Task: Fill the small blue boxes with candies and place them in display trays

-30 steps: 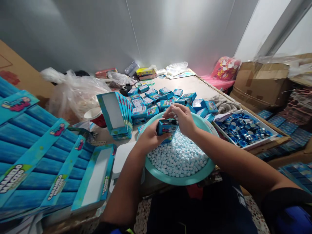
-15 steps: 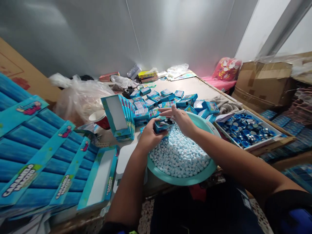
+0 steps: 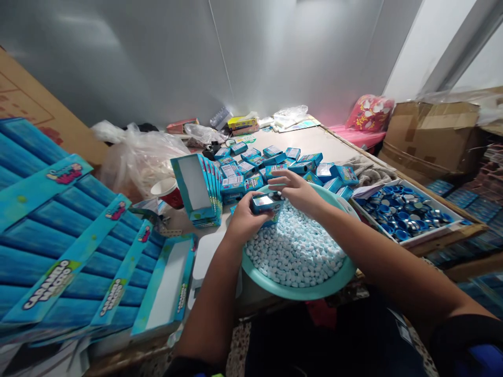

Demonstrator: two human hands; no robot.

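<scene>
Okay, left hand (image 3: 245, 221) closed around a small blue candy box (image 3: 268, 203), fingers wrapped on its side and bottom, box held over the near-top part of the basin. Right hand (image 3: 297, 191) half curled, fingers bent toward the top of that box, right beside it; can't tell if they're touching it. Box is tilted a bit, its shiny top facing up, contents not visible.

Right under the hands, a shallow round teal plastic basin (image 3: 299, 289) sits on the table edge, heaped with small pale blue-white round candies (image 3: 294, 251). Basin rim is touching or nearly touching the loose boxes behind it.

Past that, lots of matching small blue boxes (image 3: 285, 159) lie scattered on a pale tabletop (image 3: 310, 140), some flat, some on edge. To the left of them, a blue display carton (image 3: 198, 189) stands with its white inside showing, boxes lined up in it. Far left, stacked blue printed cartons (image 3: 65, 235) and an open carton tray (image 3: 168, 285). Right of the basin, a white tray (image 3: 401, 212) full of blue and silver round lids. Behind: clear plastic bag (image 3: 139, 157), red paper cup (image 3: 167, 192), gray cloth (image 3: 367, 170), pink bag (image 3: 370, 112), brown cardboard box (image 3: 430, 133).
</scene>
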